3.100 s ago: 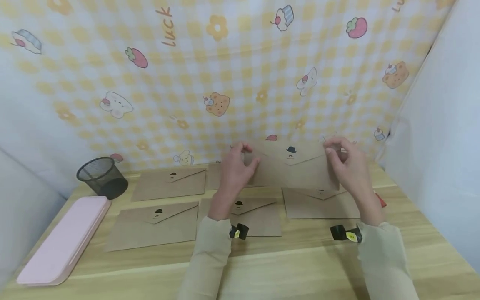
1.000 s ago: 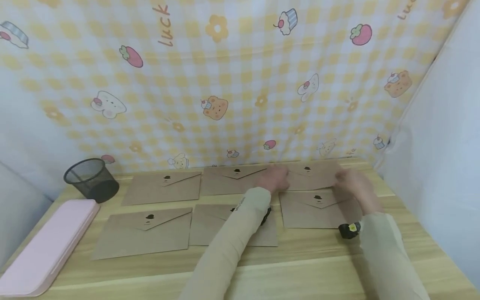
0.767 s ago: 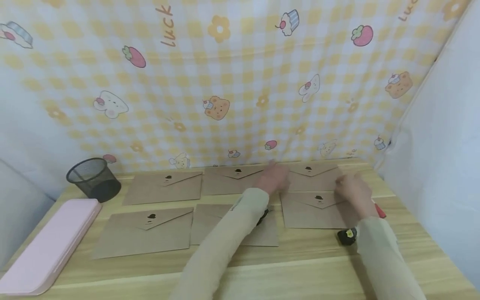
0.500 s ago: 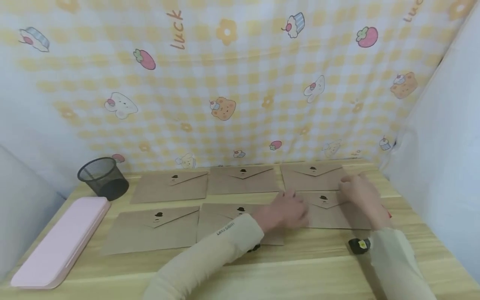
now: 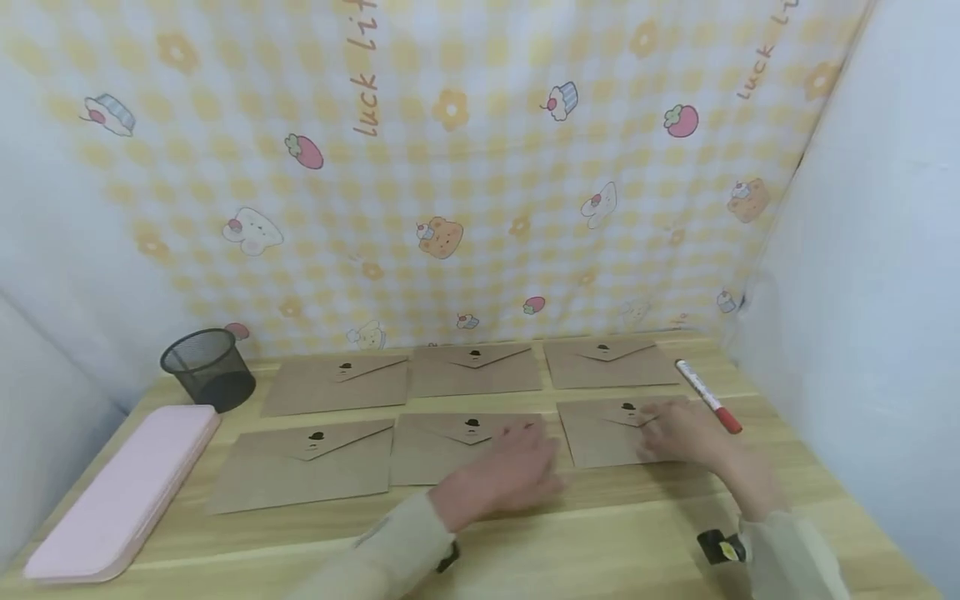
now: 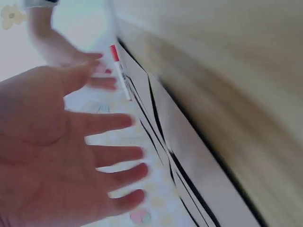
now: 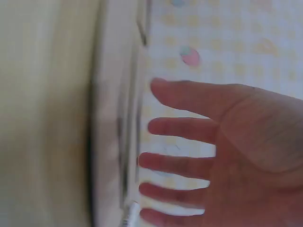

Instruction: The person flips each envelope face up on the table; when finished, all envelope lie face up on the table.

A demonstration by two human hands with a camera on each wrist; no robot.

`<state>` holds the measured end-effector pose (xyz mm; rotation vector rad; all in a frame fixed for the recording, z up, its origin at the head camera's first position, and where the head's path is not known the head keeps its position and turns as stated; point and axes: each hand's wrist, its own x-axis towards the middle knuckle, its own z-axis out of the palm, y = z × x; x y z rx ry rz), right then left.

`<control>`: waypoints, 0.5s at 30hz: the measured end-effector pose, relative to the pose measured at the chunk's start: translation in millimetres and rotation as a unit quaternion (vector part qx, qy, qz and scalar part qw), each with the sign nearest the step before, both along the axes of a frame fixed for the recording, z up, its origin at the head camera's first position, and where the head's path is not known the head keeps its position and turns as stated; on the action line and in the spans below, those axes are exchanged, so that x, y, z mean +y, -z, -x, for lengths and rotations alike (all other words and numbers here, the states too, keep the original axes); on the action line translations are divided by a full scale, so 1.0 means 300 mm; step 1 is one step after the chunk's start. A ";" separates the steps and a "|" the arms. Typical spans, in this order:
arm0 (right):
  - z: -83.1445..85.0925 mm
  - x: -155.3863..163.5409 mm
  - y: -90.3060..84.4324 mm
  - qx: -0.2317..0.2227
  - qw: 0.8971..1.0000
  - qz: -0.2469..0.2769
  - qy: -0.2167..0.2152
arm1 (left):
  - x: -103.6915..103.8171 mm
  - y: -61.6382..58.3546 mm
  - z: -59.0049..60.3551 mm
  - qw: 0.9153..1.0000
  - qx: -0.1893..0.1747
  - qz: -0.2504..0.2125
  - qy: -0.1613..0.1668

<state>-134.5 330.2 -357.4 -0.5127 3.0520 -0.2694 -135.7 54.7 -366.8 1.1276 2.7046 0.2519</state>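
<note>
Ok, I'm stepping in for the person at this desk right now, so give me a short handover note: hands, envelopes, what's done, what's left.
Left hand: open, fingers spread, over the front middle envelope, holding nothing.
Right hand: open, over the front right envelope, holding nothing.
Six brown envelopes lie flat, flaps closed, in two rows of three on the wooden desk; the back right envelope is in line.
Red-capped marker lies beside the right column, untouched.
Done: grid laid out. Left: nothing visibly out of place; marker unused.

A small home desk corner is showing: a wooden tabletop (image 5: 600, 533) sitting against a yellow checked cartoon cloth backdrop (image 5: 450, 167), carrying a mesh pen holder (image 5: 207, 379) and a pink pencil case (image 5: 123, 492).
</note>
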 end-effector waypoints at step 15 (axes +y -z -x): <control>0.024 0.007 0.101 0.005 0.998 0.037 0.058 | -0.055 0.097 0.065 0.998 -0.033 -0.010 -0.049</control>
